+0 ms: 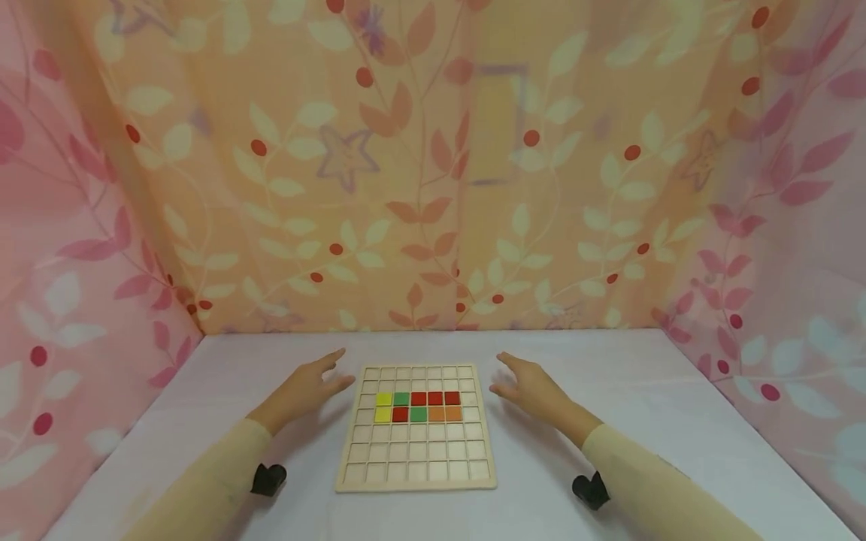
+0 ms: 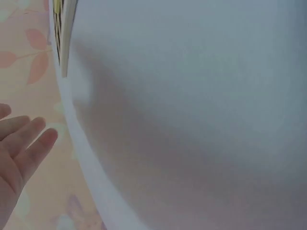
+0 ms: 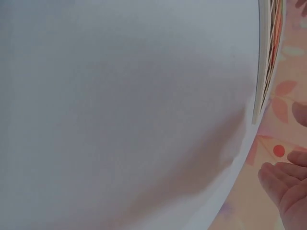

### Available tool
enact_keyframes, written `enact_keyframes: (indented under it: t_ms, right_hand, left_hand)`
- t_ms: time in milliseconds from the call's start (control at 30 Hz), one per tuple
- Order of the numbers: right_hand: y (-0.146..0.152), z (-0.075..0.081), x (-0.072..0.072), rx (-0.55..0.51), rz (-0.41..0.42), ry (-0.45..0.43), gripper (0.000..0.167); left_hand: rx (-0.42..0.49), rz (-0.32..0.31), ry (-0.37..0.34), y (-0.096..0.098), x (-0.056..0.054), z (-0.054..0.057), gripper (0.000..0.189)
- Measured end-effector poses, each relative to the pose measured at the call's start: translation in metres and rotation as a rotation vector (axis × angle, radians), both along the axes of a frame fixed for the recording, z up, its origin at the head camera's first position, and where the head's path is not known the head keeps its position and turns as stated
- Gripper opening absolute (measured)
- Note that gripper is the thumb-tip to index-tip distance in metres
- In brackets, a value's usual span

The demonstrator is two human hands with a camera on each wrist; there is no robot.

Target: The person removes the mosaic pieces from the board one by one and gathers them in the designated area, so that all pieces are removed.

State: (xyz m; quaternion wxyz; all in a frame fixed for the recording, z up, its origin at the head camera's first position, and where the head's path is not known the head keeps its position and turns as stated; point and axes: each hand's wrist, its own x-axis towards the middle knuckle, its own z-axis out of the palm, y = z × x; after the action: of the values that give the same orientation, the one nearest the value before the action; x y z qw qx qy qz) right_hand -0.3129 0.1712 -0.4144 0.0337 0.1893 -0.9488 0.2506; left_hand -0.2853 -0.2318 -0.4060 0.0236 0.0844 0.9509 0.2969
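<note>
A pale wooden grid board (image 1: 417,472) lies on the white table, its cells bounded by thin raised strips. Two rows of coloured square tiles sit in its upper middle: yellow, green and several red tiles (image 1: 435,399) in one row, and yellow, red, green and orange tiles (image 1: 444,414) in the row below. Left of the board, my left hand (image 1: 307,385) hovers above the table with fingers extended and nothing held. To the board's right, my right hand (image 1: 531,385) is held likewise, its fingers apart from the board. Each wrist view shows the board's edge and relaxed fingers.
White cloth covers the table (image 1: 575,346). Behind it hangs an orange curtain with a leaf print (image 1: 433,188), and pink printed cloth (image 1: 54,300) flanks both sides. A black heart-shaped piece (image 1: 269,479) shows at the left sleeve, another black piece (image 1: 591,491) at the right.
</note>
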Motion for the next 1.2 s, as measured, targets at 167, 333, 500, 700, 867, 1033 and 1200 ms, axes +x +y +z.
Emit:
enact_keyframes:
  t_ms: [167,333,500,700,867,1033,1200]
  right_hand:
    - [-0.007,0.003,-0.001,-0.101,0.04,0.041,0.049]
    - [-0.016,0.0,0.001,-0.148,0.041,0.021,0.044]
    - [-0.024,0.0,0.002,-0.191,0.02,-0.004,0.041]
    - [-0.031,0.001,-0.001,-0.244,-0.007,-0.065,0.036]
    - [-0.035,0.0,0.0,-0.291,-0.049,-0.128,0.033]
    - [-0.038,-0.004,0.0,-0.313,-0.059,-0.142,0.025]
    - [-0.039,-0.01,0.001,-0.372,-0.07,-0.205,0.021]
  left_hand:
    - [0.056,0.022,-0.049,0.004,-0.001,0.003,0.077]
    - [0.112,0.062,-0.091,0.008,0.0,0.0,0.075]
    - [0.208,0.087,-0.101,0.012,0.002,-0.002,0.064]
    - [0.346,0.081,-0.122,0.017,0.003,0.0,0.057]
    - [0.405,0.142,-0.162,0.022,0.003,0.0,0.054]
    - [0.505,0.204,-0.209,0.028,0.005,-0.003,0.051]
    - [0.544,0.235,-0.227,0.032,0.009,-0.008,0.051]
